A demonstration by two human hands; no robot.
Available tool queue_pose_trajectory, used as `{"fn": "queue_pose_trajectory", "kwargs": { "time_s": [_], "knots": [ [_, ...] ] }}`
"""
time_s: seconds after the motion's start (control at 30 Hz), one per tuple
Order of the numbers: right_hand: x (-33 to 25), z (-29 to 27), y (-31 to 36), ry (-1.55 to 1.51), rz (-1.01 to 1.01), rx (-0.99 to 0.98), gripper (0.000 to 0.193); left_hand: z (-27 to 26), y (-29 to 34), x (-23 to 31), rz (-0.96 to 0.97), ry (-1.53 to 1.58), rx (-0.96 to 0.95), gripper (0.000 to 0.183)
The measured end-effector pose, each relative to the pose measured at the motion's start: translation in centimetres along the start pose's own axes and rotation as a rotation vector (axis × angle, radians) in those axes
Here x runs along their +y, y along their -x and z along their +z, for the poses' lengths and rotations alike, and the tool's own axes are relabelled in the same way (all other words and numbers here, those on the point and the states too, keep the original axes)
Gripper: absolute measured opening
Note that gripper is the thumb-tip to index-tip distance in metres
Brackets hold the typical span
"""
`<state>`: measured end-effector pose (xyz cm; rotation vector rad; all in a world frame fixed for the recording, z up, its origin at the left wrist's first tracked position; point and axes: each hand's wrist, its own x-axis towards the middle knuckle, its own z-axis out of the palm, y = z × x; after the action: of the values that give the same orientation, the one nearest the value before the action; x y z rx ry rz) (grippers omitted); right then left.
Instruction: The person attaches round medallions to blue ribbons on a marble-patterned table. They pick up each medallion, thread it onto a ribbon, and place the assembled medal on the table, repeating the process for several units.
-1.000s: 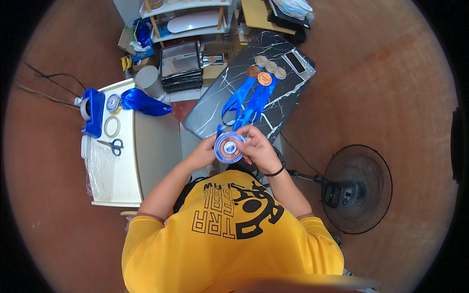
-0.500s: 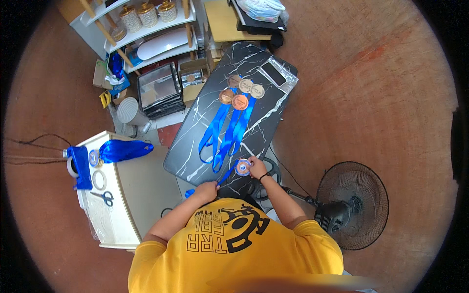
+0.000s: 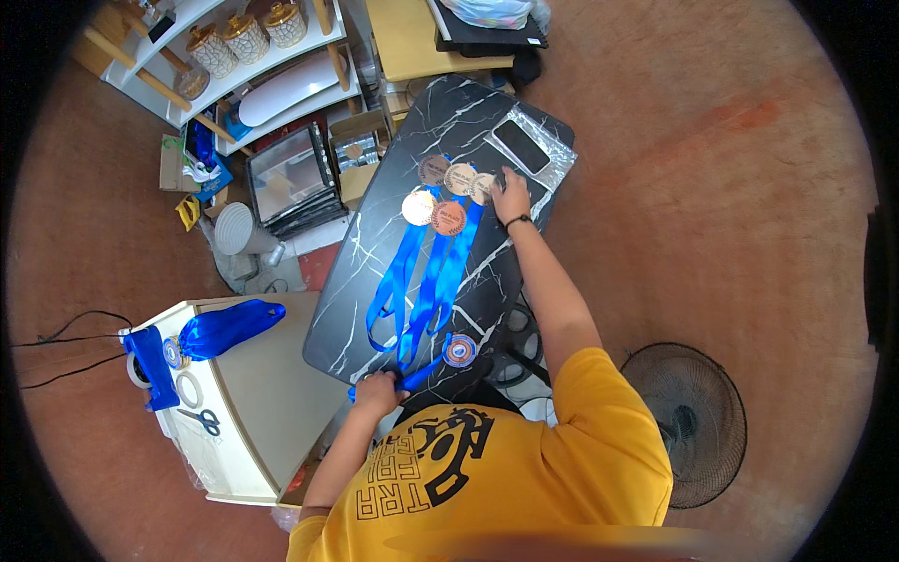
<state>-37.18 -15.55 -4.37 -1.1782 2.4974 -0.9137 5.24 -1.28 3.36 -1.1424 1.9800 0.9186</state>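
Observation:
My left hand (image 3: 377, 393) is closed on a blue ribbon at the near edge of the black marbled table (image 3: 375, 239). That ribbon runs to a medal with a coloured centre (image 3: 460, 350) lying near the same edge. Farther up, my right hand (image 3: 512, 199) is stretched out with finger and thumb apart, beside the rightmost pale medal (image 3: 482, 188). This medal lies in a cluster with a dark bronze medal (image 3: 434, 170), a copper medal (image 3: 449, 217) and others, their blue ribbons (image 3: 438, 281) trailing toward me.
A phone (image 3: 522, 147) rests on clear plastic at the table's far right. To the left, a white cabinet (image 3: 272, 375) carries scissors (image 3: 201, 421), tape rolls and a bundled blue ribbon (image 3: 229, 330). A black fan (image 3: 688, 421) stands at right; shelves (image 3: 272, 75) rise at far left.
My right hand has let go of the coloured-centre medal and reached far up the table to the medal cluster. The left hand keeps its ribbon near the edge. The view has shifted slightly.

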Motion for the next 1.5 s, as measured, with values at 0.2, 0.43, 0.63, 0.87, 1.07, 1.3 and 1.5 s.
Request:
{"fn": "queue_pose_trajectory", "kwargs": {
  "time_s": [0.2,0.43,0.63,0.87,1.07,1.3,1.5],
  "knots": [
    [1.9,1.9,-3.5,0.115,0.046,-0.068,0.025,-0.6,0.7,-0.2,-0.027,0.017,0.153,0.045],
    [5.9,-1.8,-2.3,0.101,-0.019,-0.116,0.011,-3.2,1.4,0.8,0.023,0.028,0.249,0.045],
    [4.0,-7.8,1.3,-0.071,-0.016,-0.094,0.015,-8.1,1.3,4.5,0.244,0.178,0.457,0.044],
    [-3.3,-13.9,8.7,-0.73,0.153,-0.313,0.012,-12.7,-0.1,13.7,0.475,0.763,0.614,0.046],
    [-8.8,-16.1,13.6,-1.219,0.262,-0.601,0.013,-14.4,1.1,15.1,0.805,0.281,1.059,0.046],
    [-11.1,-18.7,14.8,-1.006,0.273,-0.809,0.021,-15.5,2.1,15.2,0.781,0.621,0.961,0.008],
    [-12.0,-20.1,14.1,-0.886,-0.118,-0.981,0.039,-15.3,1.8,14.8,0.618,0.918,0.425,0.018]
  ]
}}
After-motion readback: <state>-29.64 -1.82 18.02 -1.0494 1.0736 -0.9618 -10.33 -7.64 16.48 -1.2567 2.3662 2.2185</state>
